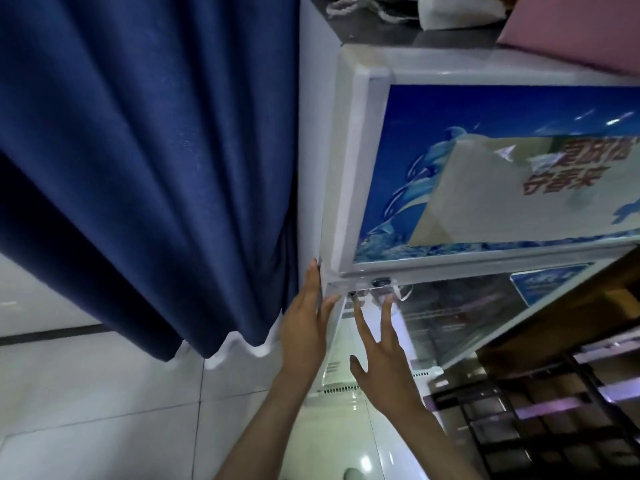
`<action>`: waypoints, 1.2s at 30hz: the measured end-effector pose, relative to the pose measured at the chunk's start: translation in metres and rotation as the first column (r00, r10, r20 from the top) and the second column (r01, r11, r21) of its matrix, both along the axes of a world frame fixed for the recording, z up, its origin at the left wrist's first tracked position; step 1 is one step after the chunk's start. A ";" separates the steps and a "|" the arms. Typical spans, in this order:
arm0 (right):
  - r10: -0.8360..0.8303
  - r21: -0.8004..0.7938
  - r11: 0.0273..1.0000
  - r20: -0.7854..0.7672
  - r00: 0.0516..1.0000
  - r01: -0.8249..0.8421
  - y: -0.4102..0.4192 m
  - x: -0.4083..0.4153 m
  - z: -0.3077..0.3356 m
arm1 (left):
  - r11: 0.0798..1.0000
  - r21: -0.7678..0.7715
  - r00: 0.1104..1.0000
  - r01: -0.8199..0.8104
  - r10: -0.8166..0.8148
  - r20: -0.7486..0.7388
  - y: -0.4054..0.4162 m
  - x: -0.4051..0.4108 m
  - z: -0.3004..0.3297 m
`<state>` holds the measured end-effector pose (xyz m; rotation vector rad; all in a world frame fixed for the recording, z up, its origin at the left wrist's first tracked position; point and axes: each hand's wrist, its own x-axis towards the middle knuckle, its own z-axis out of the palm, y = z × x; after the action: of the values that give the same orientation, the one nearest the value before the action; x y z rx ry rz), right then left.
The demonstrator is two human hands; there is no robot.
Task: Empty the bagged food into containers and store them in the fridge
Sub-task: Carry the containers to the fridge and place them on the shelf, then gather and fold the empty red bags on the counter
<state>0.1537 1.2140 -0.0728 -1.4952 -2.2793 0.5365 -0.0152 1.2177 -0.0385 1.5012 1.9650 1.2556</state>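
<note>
Both hands are up at the fridge (349, 161), a white cabinet with a blue-pictured upper panel (485, 174) and a glass door (450, 320) below it. The left hand (304, 327) is flat and wide, fingers straight, pressed along the fridge's left front edge beside the door's corner. The right hand (384, 358) is spread wide, fingers straight, tips touching the top strip of the glass door just under the blue panel; it holds nothing. A round lock (381, 282) sits on the door frame above the right fingertips. A navy curtain (149, 168) hangs left of the fridge, touching its side. A pink thing (585, 32) and white cloth (460, 12) lie on the fridge's top. No bags or containers are visible.
</note>
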 end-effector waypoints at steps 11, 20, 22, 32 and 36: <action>0.430 -0.079 0.902 0.101 0.897 -0.424 -0.001 0.034 -0.028 | 0.913 -0.283 0.893 -0.294 0.157 -0.421 -0.104 0.004 -0.019; 0.855 -0.139 0.511 0.185 0.485 -0.848 -0.043 -0.031 -0.041 | 0.552 -0.544 0.761 -0.632 0.309 -0.571 -0.297 0.020 -0.039; 0.897 -0.139 0.430 0.173 0.406 -0.892 -0.068 -0.050 -0.039 | 0.466 -0.564 0.728 -0.682 0.358 -0.585 -0.336 0.023 -0.038; 0.985 -0.093 0.102 0.150 0.088 -0.990 -0.273 -0.130 -0.017 | 0.187 -0.463 0.460 -0.867 0.658 -0.596 -0.550 0.046 -0.054; 0.984 -0.112 0.030 0.178 0.009 -0.993 -0.377 -0.161 -0.020 | 0.111 -0.410 0.350 -0.905 0.743 -0.571 -0.649 0.045 -0.060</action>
<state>-0.0070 0.8366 -0.0929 0.5626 -3.1842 0.6202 0.0299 0.5683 -0.0982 -0.0445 3.1166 0.3702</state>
